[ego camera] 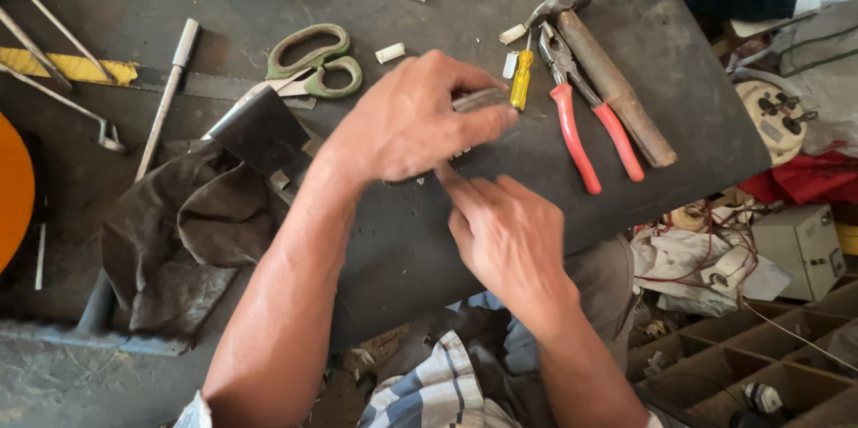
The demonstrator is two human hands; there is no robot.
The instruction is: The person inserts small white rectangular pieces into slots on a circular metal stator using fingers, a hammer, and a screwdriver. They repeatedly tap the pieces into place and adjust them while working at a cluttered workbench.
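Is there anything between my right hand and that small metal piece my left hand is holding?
Nothing visible. The right hand reaches up under the left hand, whose fingers grip the small metal piece. The pliers and hammer lie off to the side, clear of both hands.

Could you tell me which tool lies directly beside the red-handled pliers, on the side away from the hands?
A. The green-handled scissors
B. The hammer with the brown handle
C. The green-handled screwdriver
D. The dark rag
B: the hammer lies alongside the red-handled pliers on the dark board, its brown handle running parallel to theirs.
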